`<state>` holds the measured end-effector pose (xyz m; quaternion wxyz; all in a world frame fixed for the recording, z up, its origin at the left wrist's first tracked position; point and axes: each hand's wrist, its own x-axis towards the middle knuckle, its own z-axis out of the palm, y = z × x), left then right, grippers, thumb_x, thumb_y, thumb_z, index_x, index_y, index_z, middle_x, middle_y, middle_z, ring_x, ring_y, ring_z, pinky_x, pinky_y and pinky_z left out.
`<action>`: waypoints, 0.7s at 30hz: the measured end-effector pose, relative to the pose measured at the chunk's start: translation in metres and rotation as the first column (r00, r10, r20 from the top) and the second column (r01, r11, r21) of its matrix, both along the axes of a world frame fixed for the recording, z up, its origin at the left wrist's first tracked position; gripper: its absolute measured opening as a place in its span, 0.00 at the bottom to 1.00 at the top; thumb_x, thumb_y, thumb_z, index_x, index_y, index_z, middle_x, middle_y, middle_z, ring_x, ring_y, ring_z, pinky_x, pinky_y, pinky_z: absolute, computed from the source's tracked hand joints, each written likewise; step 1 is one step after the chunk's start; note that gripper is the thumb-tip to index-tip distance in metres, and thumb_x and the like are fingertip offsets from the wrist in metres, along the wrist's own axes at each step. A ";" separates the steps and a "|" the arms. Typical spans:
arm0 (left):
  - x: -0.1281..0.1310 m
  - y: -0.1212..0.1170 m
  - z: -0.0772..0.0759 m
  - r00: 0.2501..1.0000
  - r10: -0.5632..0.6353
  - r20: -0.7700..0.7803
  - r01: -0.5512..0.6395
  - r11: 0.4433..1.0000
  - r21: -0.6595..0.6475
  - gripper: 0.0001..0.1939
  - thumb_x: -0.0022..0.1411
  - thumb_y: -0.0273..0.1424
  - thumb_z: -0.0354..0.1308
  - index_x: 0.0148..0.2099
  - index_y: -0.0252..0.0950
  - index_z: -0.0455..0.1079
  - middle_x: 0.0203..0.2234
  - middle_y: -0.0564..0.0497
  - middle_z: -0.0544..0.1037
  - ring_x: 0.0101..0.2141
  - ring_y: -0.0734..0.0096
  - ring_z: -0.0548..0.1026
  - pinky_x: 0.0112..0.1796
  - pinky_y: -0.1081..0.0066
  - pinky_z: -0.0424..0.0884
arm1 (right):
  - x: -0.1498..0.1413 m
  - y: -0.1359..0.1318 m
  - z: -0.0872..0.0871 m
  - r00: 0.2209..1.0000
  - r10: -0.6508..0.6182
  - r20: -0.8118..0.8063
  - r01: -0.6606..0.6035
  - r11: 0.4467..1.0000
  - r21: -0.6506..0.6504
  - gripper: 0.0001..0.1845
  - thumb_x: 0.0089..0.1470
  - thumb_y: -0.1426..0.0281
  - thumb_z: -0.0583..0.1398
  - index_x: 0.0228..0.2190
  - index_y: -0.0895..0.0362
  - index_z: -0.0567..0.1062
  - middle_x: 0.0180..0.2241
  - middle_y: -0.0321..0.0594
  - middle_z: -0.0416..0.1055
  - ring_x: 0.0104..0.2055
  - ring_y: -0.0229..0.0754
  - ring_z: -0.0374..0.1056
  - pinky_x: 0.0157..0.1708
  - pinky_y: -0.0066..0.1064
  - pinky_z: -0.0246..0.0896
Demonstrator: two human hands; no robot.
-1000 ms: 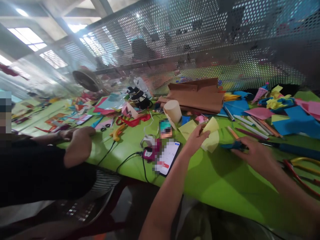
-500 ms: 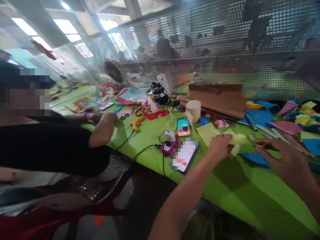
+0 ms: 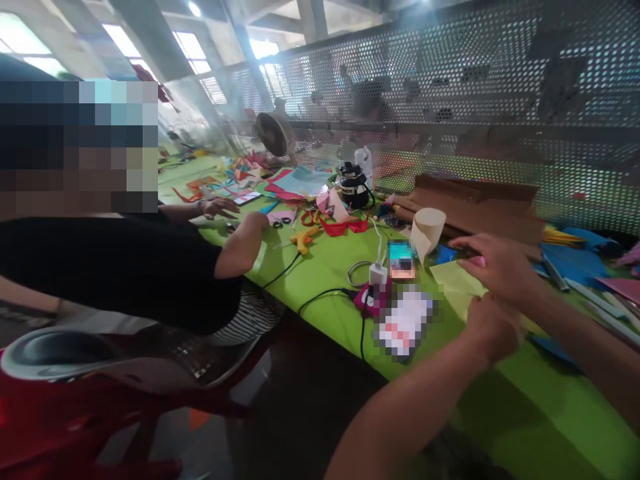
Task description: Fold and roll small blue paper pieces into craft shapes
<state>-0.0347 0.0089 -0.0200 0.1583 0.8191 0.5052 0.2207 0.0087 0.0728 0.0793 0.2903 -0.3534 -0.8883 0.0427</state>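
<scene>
My left hand [image 3: 493, 328] is closed low over the green table, apparently round a piece of yellow paper whose edge shows behind the knuckles; the grip itself is hidden. Crossing just beyond it, my right hand [image 3: 503, 267] reaches left with fingers stretched and slightly apart, and nothing can be seen in them. A pale yellow sheet [image 3: 457, 287] lies flat beneath and left of both hands. A pink scrap [image 3: 479, 261] shows by my right thumb. Close to the right fingertips are a blue piece [image 3: 445, 254] and an upright cream paper roll [image 3: 428, 230].
Two phones [image 3: 406, 323] [image 3: 401, 259] lie left of my hands beside a magenta power strip [image 3: 373, 299] with cables. A yellow glue gun [image 3: 304, 240], scissors [image 3: 283, 222] and a black bottle [image 3: 353, 187] stand farther left. Brown paper [image 3: 475, 203] lies behind. A seated person [image 3: 110, 273] works at left.
My right hand has moved left, across and beyond my left hand, toward the cream roll. The left hand has closed lower beside the yellow sheet. The view has swung left.
</scene>
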 end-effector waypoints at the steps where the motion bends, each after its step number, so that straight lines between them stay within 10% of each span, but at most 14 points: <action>1: 0.002 0.001 -0.002 1.000 0.007 -0.011 -0.007 1.000 0.013 0.23 0.71 0.40 0.51 0.62 0.34 0.68 0.54 0.33 0.75 0.55 0.45 0.71 0.51 0.49 0.72 | -0.011 0.011 0.003 0.998 -0.002 0.067 -0.003 0.997 0.071 0.22 0.57 0.68 0.61 0.54 0.51 0.78 0.51 0.47 0.77 0.53 0.58 0.72 0.52 0.49 0.68; 8: 0.016 0.011 -0.009 0.998 0.016 -0.055 -0.023 0.992 -0.121 0.23 0.68 0.41 0.55 0.59 0.36 0.71 0.55 0.36 0.75 0.54 0.46 0.71 0.53 0.49 0.69 | -0.083 0.081 0.008 0.972 0.055 0.229 -0.095 0.981 0.168 0.30 0.63 0.74 0.57 0.65 0.54 0.69 0.69 0.51 0.61 0.66 0.62 0.60 0.62 0.56 0.53; 13: 0.016 0.009 0.000 0.998 0.054 0.038 -0.048 0.989 -0.141 0.23 0.66 0.37 0.56 0.61 0.36 0.70 0.57 0.35 0.74 0.55 0.46 0.71 0.54 0.48 0.68 | -0.109 0.106 0.011 0.929 0.047 0.368 -0.100 0.987 0.126 0.29 0.58 0.76 0.63 0.61 0.54 0.74 0.55 0.53 0.74 0.59 0.63 0.66 0.59 0.59 0.52; 18: 0.015 0.008 -0.003 0.999 0.046 0.015 -0.044 0.994 -0.104 0.23 0.67 0.40 0.56 0.61 0.36 0.69 0.54 0.33 0.76 0.53 0.45 0.72 0.51 0.49 0.70 | -0.103 0.106 0.022 0.966 0.040 0.257 -0.039 0.999 -0.007 0.12 0.55 0.71 0.65 0.38 0.67 0.83 0.45 0.41 0.75 0.52 0.43 0.71 0.51 0.33 0.56; 21: 0.015 0.009 -0.005 0.999 0.048 -0.001 -0.048 0.995 -0.085 0.24 0.68 0.41 0.55 0.62 0.37 0.67 0.54 0.35 0.75 0.53 0.45 0.72 0.51 0.49 0.71 | -0.096 0.093 0.027 0.999 -0.015 0.052 0.023 0.987 -0.162 0.22 0.59 0.68 0.54 0.31 0.76 0.79 0.44 0.33 0.75 0.50 0.29 0.69 0.43 0.18 0.48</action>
